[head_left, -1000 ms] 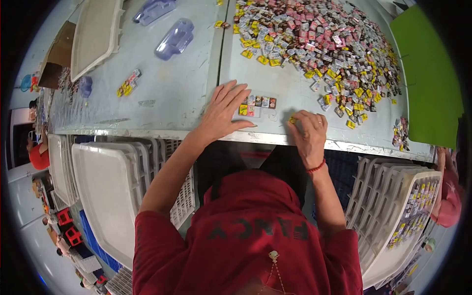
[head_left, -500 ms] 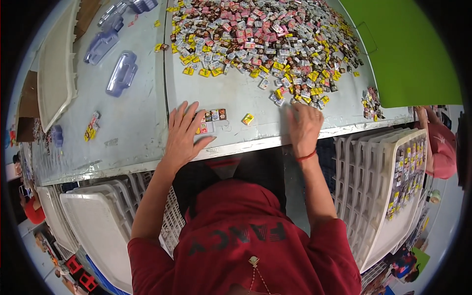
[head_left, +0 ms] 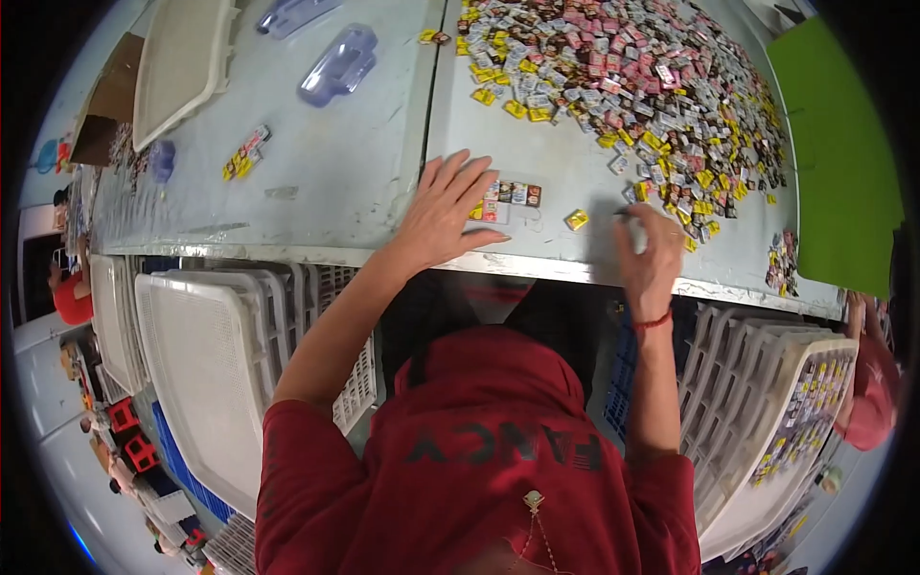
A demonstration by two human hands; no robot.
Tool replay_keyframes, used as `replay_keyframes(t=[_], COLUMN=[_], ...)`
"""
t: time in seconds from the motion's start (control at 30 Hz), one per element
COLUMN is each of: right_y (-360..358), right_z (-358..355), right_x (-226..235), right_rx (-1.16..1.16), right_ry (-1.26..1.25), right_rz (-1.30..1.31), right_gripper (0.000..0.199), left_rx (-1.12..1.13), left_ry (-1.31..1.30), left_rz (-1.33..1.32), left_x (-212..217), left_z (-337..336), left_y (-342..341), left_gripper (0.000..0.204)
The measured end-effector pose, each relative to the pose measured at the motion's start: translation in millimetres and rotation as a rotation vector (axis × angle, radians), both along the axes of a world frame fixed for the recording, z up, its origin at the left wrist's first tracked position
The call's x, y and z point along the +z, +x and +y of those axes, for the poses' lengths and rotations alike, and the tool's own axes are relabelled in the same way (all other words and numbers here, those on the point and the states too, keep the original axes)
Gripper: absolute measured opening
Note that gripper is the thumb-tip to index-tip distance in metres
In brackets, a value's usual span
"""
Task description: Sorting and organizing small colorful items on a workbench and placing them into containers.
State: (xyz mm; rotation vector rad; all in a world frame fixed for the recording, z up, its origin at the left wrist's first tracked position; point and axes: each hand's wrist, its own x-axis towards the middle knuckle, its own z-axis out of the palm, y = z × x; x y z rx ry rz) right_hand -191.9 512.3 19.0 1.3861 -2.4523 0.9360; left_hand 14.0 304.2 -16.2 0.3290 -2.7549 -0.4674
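Note:
My left hand (head_left: 445,213) lies on the table with its fingers spread. Beside and partly beneath its fingertips is a small group of box-shaped pieces (head_left: 518,195), dark, pink and yellow, the rest covered by the hand. A single yellow piece (head_left: 576,219) sits apart on the tabletop between my hands. At the near edge of the heap of small pieces (head_left: 613,72), my right hand (head_left: 655,247) has thumb and fingers drawn together. A small dark piece (head_left: 623,212) shows at its fingertips, slightly blurred.
Clear blue-tinted plastic trays (head_left: 339,65) and a short row of pieces (head_left: 246,153) lie on the left. A green board (head_left: 832,158) covers the right side. White crates (head_left: 196,369) stand below the table edge. Another person (head_left: 870,383) is at the far right.
The view has shifted, so the table appears further left and wider. My right hand now has a dark piece at its fingertips; my left hand stays beside the small group.

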Motion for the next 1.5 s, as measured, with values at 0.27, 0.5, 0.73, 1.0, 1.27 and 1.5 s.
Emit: replay_keyframes(t=[0.27, 0.5, 0.73, 1.0, 1.27, 1.5], right_y=[59.5, 61.3, 76.6, 57.2, 37.0, 31.2], right_z=[-71.1, -76.2, -62.9, -47.8, -76.0, -60.9], right_x=[-4.4, -16.0, -21.9, -16.2, -33.9, -25.1], right_rx=[0.467, 0.519, 0.429, 0.27, 0.15, 0.064], right_ry=[0.011, 0.057, 0.015, -0.174, 0.07, -0.024], right_rz=[0.027, 0.139, 0.176, -0.057, -0.469, -0.995], right_gripper=[0.019, 0.015, 0.022, 0.028, 0.031, 0.028], left_rx=[-0.017, -0.009, -0.015, 0.279, 0.651, 0.658], left_ry=[-0.041, -0.068, -0.068, 0.213, 0.976, 1.208], left_rz=[-0.045, -0.055, -0.083, 0.215, 0.172, 0.272], left_x=[5.5, 6.2, 12.3, 18.4, 28.3, 13.6], left_z=[-2.2, 1.7, 1.7, -2.2, -7.1, 0.3], left_y=[4.7, 4.4, 7.3, 17.8, 27.0, 7.9], left_gripper=[0.075, 0.073, 0.076, 0.06, 0.039, 0.035])
